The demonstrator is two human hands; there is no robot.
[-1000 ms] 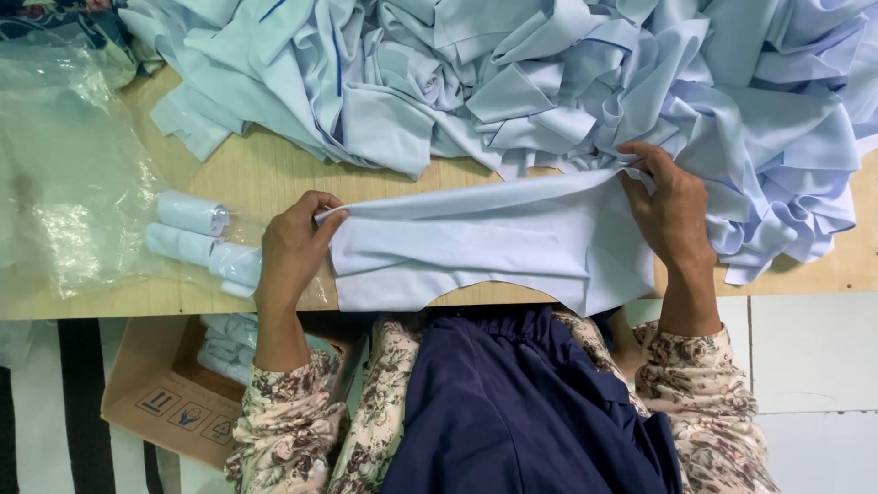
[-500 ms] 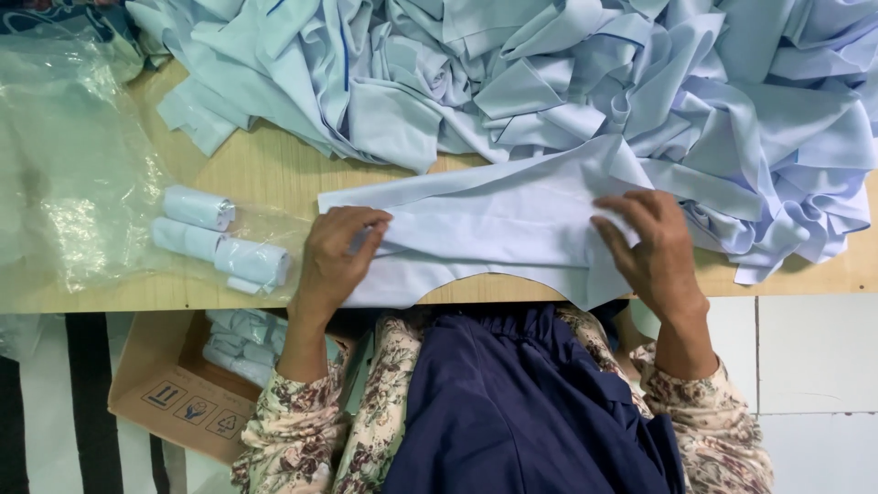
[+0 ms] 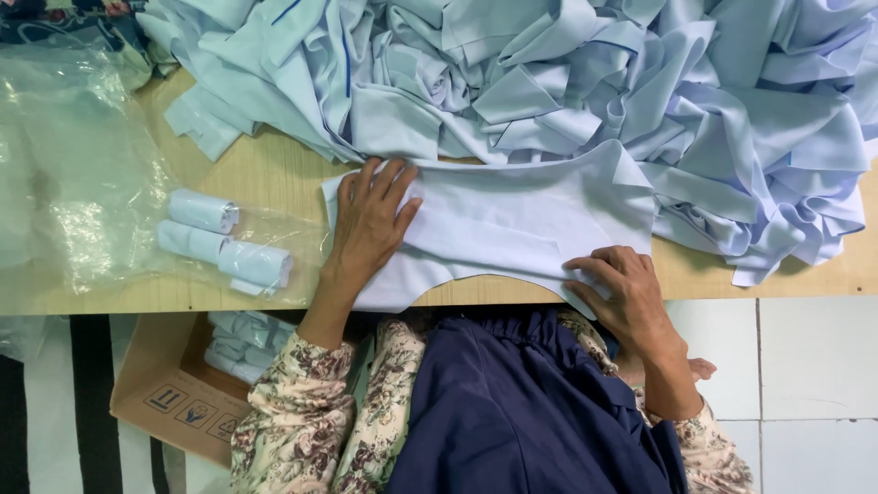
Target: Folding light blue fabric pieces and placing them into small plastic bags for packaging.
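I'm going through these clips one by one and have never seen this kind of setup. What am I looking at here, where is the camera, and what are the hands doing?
There is no machine: a person works with bare hands, and the single camera sits on their head, looking straight down. The left hand lies flat on a folded pale blue cloth piece spread on the light wooden table. The right hand presses the cloth's near edge at the table's rim. Neither hand grips anything; both press down. Behind lies a big heap of crumpled pale blue cloth. To the left are three small rolled cloth bundles beside clear plastic bags. Below the table, an open brown cardboard box holds more rolls.
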